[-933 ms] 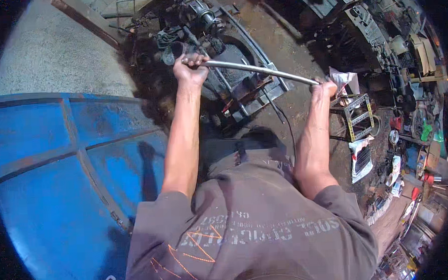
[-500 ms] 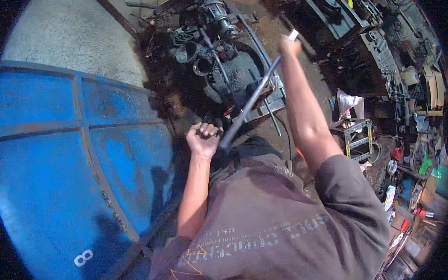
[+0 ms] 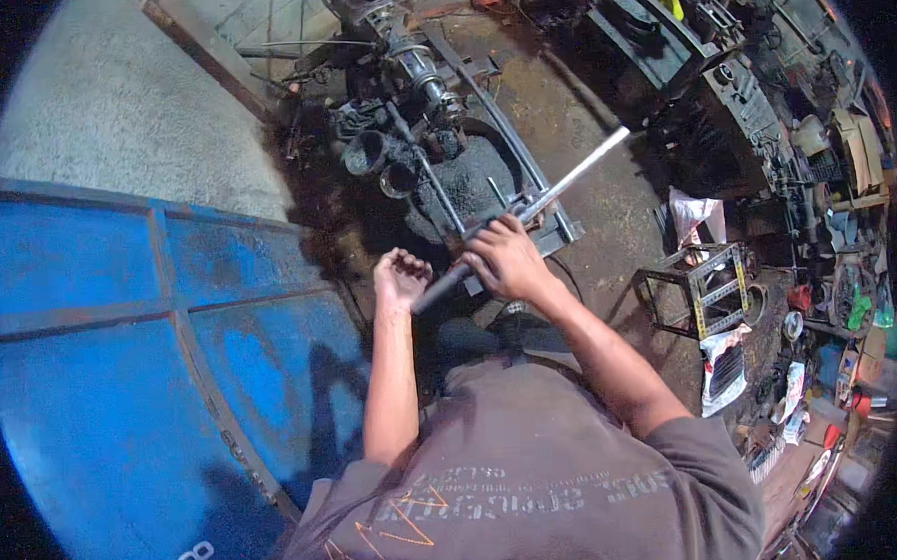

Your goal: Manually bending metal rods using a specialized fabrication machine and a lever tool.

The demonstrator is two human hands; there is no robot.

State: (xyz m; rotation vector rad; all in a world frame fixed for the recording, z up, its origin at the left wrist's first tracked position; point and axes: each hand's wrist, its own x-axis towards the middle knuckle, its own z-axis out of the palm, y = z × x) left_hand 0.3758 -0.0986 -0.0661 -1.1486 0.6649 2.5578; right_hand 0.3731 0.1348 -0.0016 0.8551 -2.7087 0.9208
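Note:
A long metal rod (image 3: 584,171) slants from beside my left wrist up to the right, dark at its near end and bright at its far end. My right hand (image 3: 506,261) is closed around its dark part, palm down. Close by the rod's near end is my left hand (image 3: 402,278), its fingers loosely curled over the palm with nothing seen in them. Just beyond the hands stands a machine with a ribbed metal cylinder (image 3: 419,73) and a round pan (image 3: 469,179) of dark grit. Part of the machine's near end is hidden by my right hand and the rod.
A blue metal panel (image 3: 83,396) with ribs runs along the left, below a pale wall (image 3: 141,113). To the right stands a small metal step stool (image 3: 714,290). Crowded benches and shelves of tools (image 3: 752,117) curve along the far right.
My right hand has moved from the rod's far end down and left onto its dark part. The left hand remains curled near the near end. The view has shifted slightly.

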